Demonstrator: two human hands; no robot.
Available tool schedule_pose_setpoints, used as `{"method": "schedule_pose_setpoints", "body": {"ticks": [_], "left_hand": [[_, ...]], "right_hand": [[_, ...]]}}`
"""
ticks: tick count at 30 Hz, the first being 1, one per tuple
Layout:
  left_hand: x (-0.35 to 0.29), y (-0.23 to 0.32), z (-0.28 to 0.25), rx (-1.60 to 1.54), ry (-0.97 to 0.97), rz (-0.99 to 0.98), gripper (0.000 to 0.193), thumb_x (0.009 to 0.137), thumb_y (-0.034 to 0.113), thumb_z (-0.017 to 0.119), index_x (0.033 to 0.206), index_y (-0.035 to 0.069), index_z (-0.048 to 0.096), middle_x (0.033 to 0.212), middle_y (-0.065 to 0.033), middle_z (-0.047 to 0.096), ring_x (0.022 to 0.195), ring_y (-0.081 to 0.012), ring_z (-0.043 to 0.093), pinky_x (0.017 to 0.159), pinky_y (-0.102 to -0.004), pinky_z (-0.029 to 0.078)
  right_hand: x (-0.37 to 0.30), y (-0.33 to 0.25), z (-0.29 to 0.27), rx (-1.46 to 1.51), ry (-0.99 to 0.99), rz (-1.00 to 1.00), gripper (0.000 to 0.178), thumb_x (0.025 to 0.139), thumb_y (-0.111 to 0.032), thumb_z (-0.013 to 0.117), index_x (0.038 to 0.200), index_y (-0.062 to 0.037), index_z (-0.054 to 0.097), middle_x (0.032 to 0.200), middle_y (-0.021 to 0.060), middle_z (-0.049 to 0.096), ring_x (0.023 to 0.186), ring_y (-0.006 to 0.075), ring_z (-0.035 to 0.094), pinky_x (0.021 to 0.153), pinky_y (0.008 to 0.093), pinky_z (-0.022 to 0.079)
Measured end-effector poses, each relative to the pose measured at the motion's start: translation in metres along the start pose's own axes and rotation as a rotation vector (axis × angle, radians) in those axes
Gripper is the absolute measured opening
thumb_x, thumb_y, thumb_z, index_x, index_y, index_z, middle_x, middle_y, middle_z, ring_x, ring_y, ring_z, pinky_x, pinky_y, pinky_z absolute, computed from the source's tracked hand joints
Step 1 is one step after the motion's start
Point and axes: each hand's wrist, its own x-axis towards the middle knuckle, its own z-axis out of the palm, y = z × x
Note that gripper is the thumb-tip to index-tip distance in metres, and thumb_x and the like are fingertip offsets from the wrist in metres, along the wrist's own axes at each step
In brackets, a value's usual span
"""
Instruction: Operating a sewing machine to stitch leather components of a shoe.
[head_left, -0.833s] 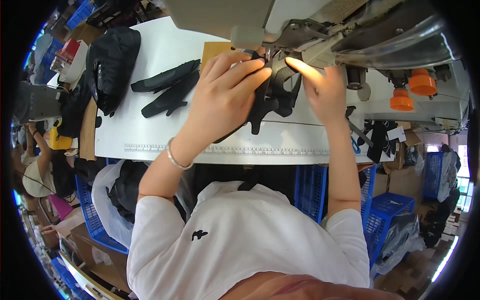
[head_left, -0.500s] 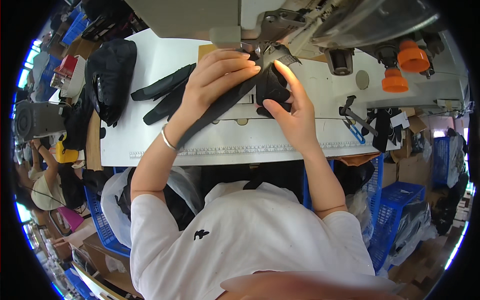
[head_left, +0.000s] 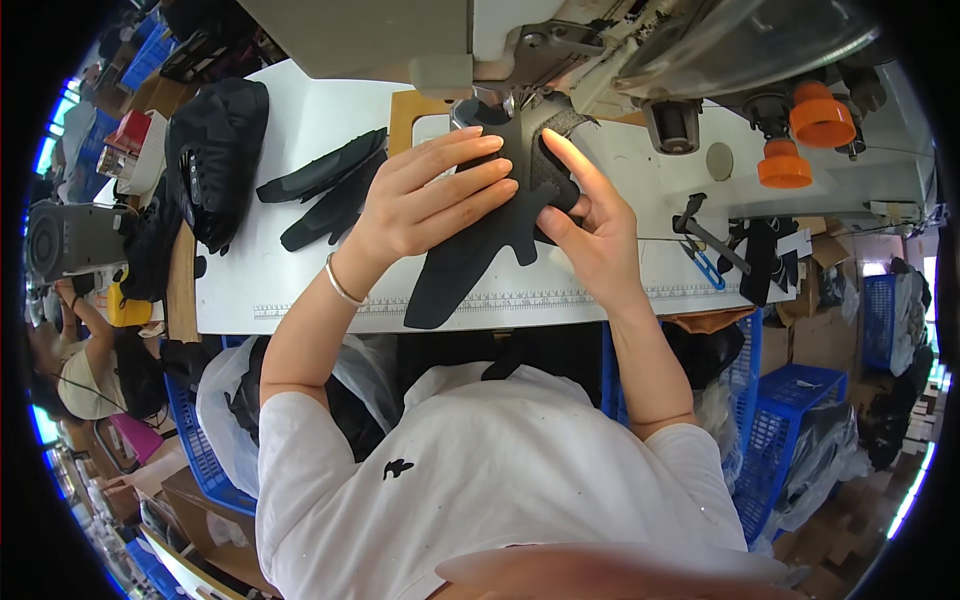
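Note:
A black fabric piece (head_left: pixel 462 268) lies under the presser foot (head_left: pixel 512 103) of a sewing machine (head_left: pixel 500 45), its long tail reaching toward the table's front edge. My left hand (head_left: pixel 425 195) rests flat on it, fingers stretched out side by side just left of the foot. On the other side, my right hand (head_left: pixel 597 235) grips the piece's right part, thumb and index finger along its edge and the other fingers curled partly out of sight beneath. A grey textured strip (head_left: pixel 560 118) sticks out behind that part.
Several black cut pieces (head_left: pixel 325 180) lie left of my hand, beside a black stitched bundle (head_left: pixel 215 160). Blue thread snips (head_left: pixel 705 262) are at the right. A ruler strip (head_left: pixel 560 298) runs along the table's front. Blue crates (head_left: pixel 795 425) stand below; another person (head_left: pixel 90 370) is far left.
The black piece has turned and spread flatter, its tail swinging rightward from under my left forearm. My left fingers have shifted slightly down and spread; my right hand has moved a little lower.

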Motion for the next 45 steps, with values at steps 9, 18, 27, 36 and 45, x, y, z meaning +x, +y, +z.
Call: {"method": "schedule_pose_setpoints", "body": {"ticks": [9,18,27,36,45], "left_hand": [[0.005,0.003,-0.003,0.048,-0.028,0.046,0.024,0.072,0.009,0.076,0.096,0.005,0.077,0.105,-0.0055,0.073,0.106,-0.0262,0.072,0.096,-0.0399,0.063],[0.008,0.002,-0.004,0.023,-0.007,0.029,0.023,0.073,0.01,0.076,0.095,0.005,0.076,0.104,-0.0052,0.073,0.104,-0.0258,0.072,0.094,-0.0397,0.064],[0.01,-0.001,-0.004,0.021,-0.007,0.012,0.023,0.073,0.011,0.075,0.096,0.005,0.076,0.103,-0.0052,0.072,0.103,-0.0259,0.072,0.093,-0.0399,0.063],[0.014,-0.01,0.0,0.009,0.006,-0.01,0.025,0.072,0.01,0.074,0.096,0.005,0.076,0.104,-0.0055,0.071,0.104,-0.0265,0.072,0.088,-0.0381,0.063],[0.017,-0.02,-0.002,0.03,-0.045,-0.042,0.029,0.074,0.011,0.071,0.102,0.005,0.075,0.107,-0.0043,0.071,0.099,-0.0236,0.071,0.079,-0.0341,0.061]], "right_hand": [[-0.013,-0.005,-0.001,-0.208,0.093,0.067,0.06,0.099,-0.002,0.065,0.156,-0.0039,0.045,0.102,0.0028,0.071,0.085,0.002,0.059,0.072,0.0176,0.044],[-0.015,0.003,0.008,-0.277,0.155,-0.068,0.056,0.1,-0.006,0.067,0.153,-0.0028,0.049,0.099,0.0036,0.072,0.086,0.0015,0.058,0.075,0.0178,0.045],[-0.012,-0.002,0.003,-0.355,0.162,-0.048,0.052,0.101,-0.008,0.067,0.151,-0.0029,0.052,0.085,-0.0019,0.064,0.077,0.0012,0.053,0.072,0.0175,0.043],[0.003,-0.007,0.003,-0.325,0.179,-0.022,0.05,0.101,-0.009,0.067,0.15,-0.0028,0.054,0.078,-0.0061,0.058,0.071,0.0006,0.048,0.068,0.0168,0.04],[0.023,-0.009,-0.001,-0.306,0.198,0.016,0.048,0.099,-0.007,0.065,0.146,0.0,0.058,0.079,-0.0086,0.054,0.07,-0.001,0.043,0.064,0.0171,0.034]]}}
